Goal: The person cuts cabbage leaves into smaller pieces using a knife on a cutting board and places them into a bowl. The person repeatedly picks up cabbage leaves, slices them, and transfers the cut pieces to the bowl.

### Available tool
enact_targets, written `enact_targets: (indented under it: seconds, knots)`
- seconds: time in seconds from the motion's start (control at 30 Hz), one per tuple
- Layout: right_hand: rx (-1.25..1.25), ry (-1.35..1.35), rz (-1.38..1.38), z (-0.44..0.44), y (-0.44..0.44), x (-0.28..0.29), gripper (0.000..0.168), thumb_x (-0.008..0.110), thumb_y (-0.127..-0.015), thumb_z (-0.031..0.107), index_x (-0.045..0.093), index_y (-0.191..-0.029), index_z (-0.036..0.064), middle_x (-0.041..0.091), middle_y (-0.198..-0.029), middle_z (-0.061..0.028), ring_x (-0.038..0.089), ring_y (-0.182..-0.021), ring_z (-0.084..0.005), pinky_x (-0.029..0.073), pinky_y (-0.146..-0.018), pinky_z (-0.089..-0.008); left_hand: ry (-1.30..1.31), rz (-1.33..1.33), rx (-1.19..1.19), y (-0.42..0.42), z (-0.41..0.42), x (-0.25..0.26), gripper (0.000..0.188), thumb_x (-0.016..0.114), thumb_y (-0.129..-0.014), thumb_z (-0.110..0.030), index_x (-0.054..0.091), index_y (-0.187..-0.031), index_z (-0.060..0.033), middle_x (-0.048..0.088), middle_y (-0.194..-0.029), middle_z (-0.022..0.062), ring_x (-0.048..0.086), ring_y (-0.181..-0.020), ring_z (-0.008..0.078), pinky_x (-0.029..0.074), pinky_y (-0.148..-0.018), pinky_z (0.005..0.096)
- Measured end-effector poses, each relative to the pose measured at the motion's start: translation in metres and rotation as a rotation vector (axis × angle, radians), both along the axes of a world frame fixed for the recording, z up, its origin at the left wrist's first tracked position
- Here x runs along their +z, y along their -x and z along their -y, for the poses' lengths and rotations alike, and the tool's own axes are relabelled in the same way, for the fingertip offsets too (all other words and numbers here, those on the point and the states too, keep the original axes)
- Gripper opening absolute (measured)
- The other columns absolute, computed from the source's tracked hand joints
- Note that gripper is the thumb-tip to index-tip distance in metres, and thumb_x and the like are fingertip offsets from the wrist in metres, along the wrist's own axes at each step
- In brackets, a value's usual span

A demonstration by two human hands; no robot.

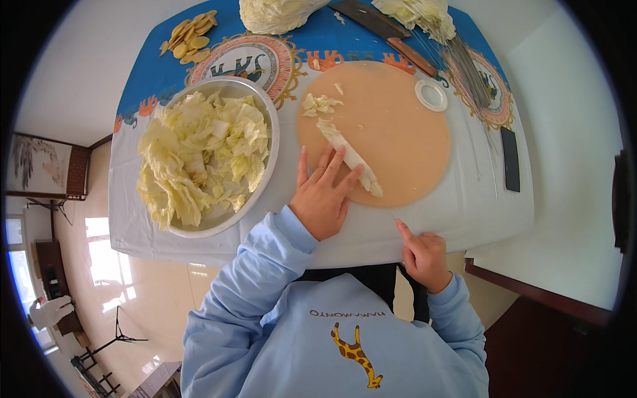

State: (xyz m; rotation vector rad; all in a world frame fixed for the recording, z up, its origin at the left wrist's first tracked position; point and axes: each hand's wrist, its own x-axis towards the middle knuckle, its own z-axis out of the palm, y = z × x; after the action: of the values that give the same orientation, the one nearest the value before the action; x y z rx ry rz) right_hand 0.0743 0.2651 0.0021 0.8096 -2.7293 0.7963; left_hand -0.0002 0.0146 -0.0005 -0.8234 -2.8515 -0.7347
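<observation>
My left hand [322, 201] rests palm down at the lower left of a round tan cutting board [405, 144]. Its fingers are spread, with fingertips against a long pale strip of folded cabbage [351, 155] that lies slantwise. To the lower right, off the board, my right hand [424, 251] is curled with its index finger stretched out. A thin skewer tip [393, 216] shows just past that fingertip; the rest of it is hidden by the hand. Small cabbage scraps [319, 104] lie at the board's upper left, and a white ring [431, 95] is at its upper right.
A metal basin [272, 149] of torn cabbage leaves [199, 154] stands left. Potato-like slices [189, 37], a cabbage head [278, 14], a cleaver [373, 20] and more cabbage [418, 15] lie along the far side. Metal skewers [470, 74] and a black phone [510, 159] lie right.
</observation>
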Motion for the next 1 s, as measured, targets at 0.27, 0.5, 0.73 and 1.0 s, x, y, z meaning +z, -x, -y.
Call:
enact_targets:
  seconds: [0.27, 0.5, 0.73, 1.0]
  knots:
    - [0.106, -0.046, -0.088, -0.02, 0.02, -0.005, 0.049, 0.061, -0.067, -0.004, 0.064, -0.116, 0.005, 0.038, -0.049, -0.0029, 0.031, -0.04, -0.0208, 0.029, -0.043, -0.0324, 0.011, 0.09, -0.085, 0.003, 0.011, 0.006, 0.085, 0.081, -0.061, -0.032, 0.044, -0.137, -0.0282, 0.018, -0.152, 0.019, 0.017, -0.142, 0.0345, 0.009, -0.109, 0.0622]
    - [0.193, -0.077, -0.145, -0.026, 0.037, -0.004, 0.052, 0.062, -0.066, -0.004, 0.064, -0.117, 0.006, 0.037, -0.048, -0.0026, 0.031, -0.04, -0.0206, 0.029, -0.043, -0.0327, 0.026, 0.083, -0.095, 0.003, 0.012, 0.005, 0.087, 0.082, -0.059, -0.036, 0.044, -0.137, -0.0315, 0.018, -0.152, 0.0197, 0.017, -0.142, 0.0353, 0.011, -0.108, 0.0624]
    - [0.218, -0.092, -0.144, -0.03, 0.047, -0.005, 0.054, 0.061, -0.065, -0.004, 0.064, -0.118, 0.007, 0.039, -0.048, -0.0023, 0.032, -0.041, -0.0206, 0.03, -0.043, -0.0325, 0.021, 0.069, -0.097, 0.002, 0.012, 0.006, 0.087, 0.082, -0.059, -0.036, 0.044, -0.138, -0.0298, 0.019, -0.152, 0.0202, 0.018, -0.141, 0.0359, 0.012, -0.108, 0.0621]
    - [0.208, -0.074, -0.099, -0.029, 0.054, -0.005, 0.053, 0.061, -0.066, -0.003, 0.064, -0.118, 0.008, 0.043, -0.049, -0.0032, 0.036, -0.041, -0.0212, 0.033, -0.044, -0.0338, 0.006, 0.064, -0.103, 0.002, 0.013, 0.005, 0.087, 0.08, -0.062, -0.037, 0.041, -0.139, -0.0284, 0.019, -0.151, 0.0206, 0.019, -0.14, 0.0368, 0.013, -0.109, 0.0614]
